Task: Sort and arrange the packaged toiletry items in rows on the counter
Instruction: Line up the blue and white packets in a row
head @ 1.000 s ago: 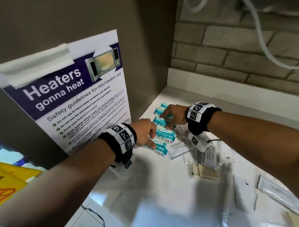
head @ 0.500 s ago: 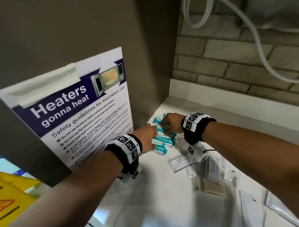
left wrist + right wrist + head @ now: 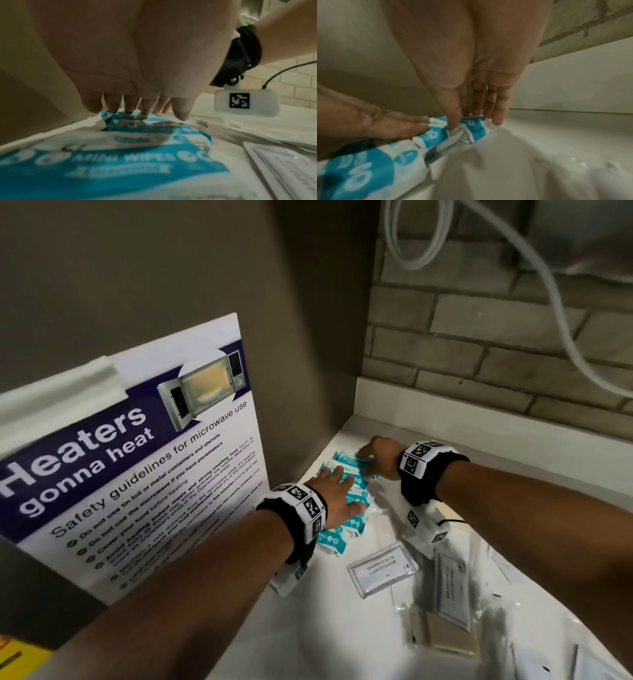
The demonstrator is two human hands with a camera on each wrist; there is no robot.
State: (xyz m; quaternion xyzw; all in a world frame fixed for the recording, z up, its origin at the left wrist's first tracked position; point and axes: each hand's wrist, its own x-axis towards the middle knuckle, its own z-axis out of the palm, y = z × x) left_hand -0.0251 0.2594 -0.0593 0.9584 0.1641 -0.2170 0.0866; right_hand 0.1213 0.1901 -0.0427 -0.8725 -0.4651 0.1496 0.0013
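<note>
— What lies nearest, taking the wipe packets (image 3: 356, 491) as the mark?

— Short of them, the shampoo sachet (image 3: 383, 569) reads clearly; the clear bags (image 3: 445, 621) beside it are smeared by blur.

— And on the row itself?

— The left hand (image 3: 337, 501) lies flat on the packets, fingers straight, gripping nothing and hiding several of them. The row runs along the poster (image 3: 137, 474) wall on the counter (image 3: 513, 474).

— At the far end?

— The right hand (image 3: 380, 457) touches the last packet with straight fingertips (image 3: 453, 124); nothing is clasped.
</note>
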